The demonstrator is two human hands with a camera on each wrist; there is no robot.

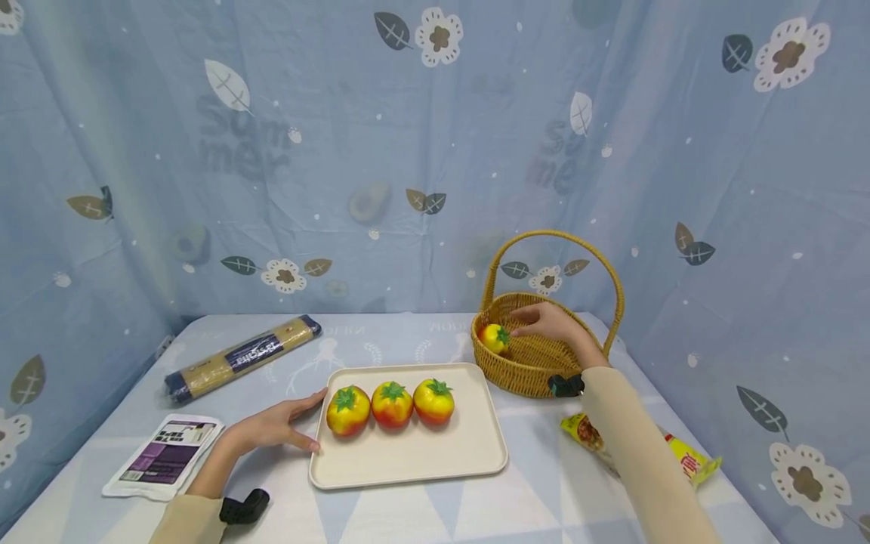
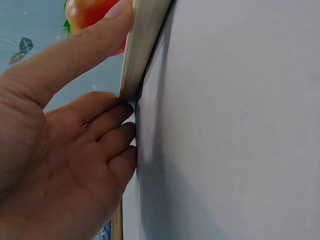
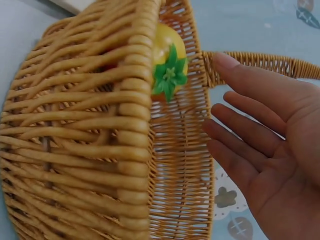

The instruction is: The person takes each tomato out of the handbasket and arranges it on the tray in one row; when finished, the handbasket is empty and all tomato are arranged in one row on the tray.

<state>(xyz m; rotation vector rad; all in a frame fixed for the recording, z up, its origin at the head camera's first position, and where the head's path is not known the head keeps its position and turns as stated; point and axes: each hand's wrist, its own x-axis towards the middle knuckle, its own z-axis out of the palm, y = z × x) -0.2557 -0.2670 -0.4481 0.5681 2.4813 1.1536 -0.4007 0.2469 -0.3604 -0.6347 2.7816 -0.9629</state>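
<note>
A cream tray (image 1: 408,462) lies on the table with a row of three yellow-and-red tomatoes (image 1: 392,406) with green leafy tops. My left hand (image 1: 272,428) is at the tray's left edge, thumb and fingers spread. In the left wrist view its thumb (image 2: 85,52) lies on the rim, and the other fingertips are by the outer side. A fourth tomato (image 1: 494,338) sits inside the wicker basket (image 1: 519,378), on its left side. Above the basket's opening is my right hand (image 1: 549,323), fingers loosely extended, holding nothing and apart from that tomato in the right wrist view.
The basket's tall handle (image 1: 553,233) arches over my right hand. A pasta packet (image 1: 245,358) lies at the back left, with a white and purple pouch (image 1: 165,456) nearer the front. Yellow snack packaging (image 1: 583,432) lies partly under my right forearm. A patterned curtain surrounds the table.
</note>
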